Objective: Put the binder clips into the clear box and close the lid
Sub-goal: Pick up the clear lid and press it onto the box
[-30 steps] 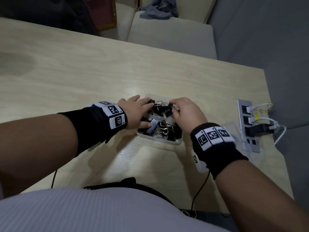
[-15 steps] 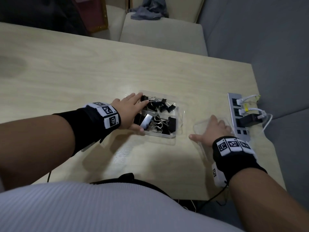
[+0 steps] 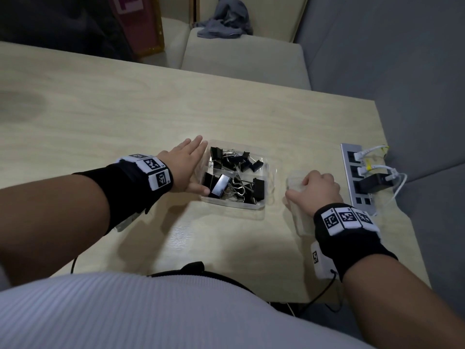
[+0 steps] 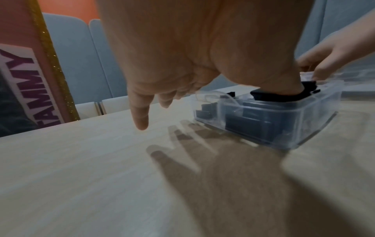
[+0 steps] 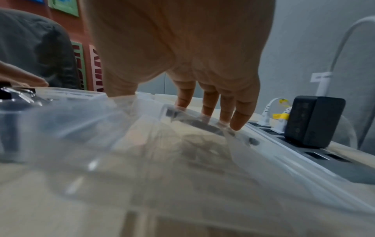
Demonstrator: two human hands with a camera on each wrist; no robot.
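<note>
The clear box [image 3: 234,206] sits mid-table with several black binder clips [image 3: 221,185] inside. My left hand [image 3: 193,167] lies against its left wall with fingers straight. In the left wrist view, the left hand [image 4: 202,80] presses its thumb on a black clip [image 4: 280,96] at the near corner of the box [image 4: 304,121]. Right of the box, my right hand [image 3: 312,190] grips the clear lid [image 3: 300,220]. The right wrist view shows the right hand [image 5: 182,89] curling its fingers over the far edge of the lid [image 5: 162,160], thumb on the near edge.
A grey power strip [image 3: 357,177] with a black charger [image 3: 372,185] and white cables lies just right of the lid, by the table's right edge. Cushioned seats [image 3: 241,61] stand beyond the far edge. A black cable hangs over the near edge.
My right hand left the box, moved right to the lid and curled its fingers round it. My left hand slid from over the clips to the box's left side.
</note>
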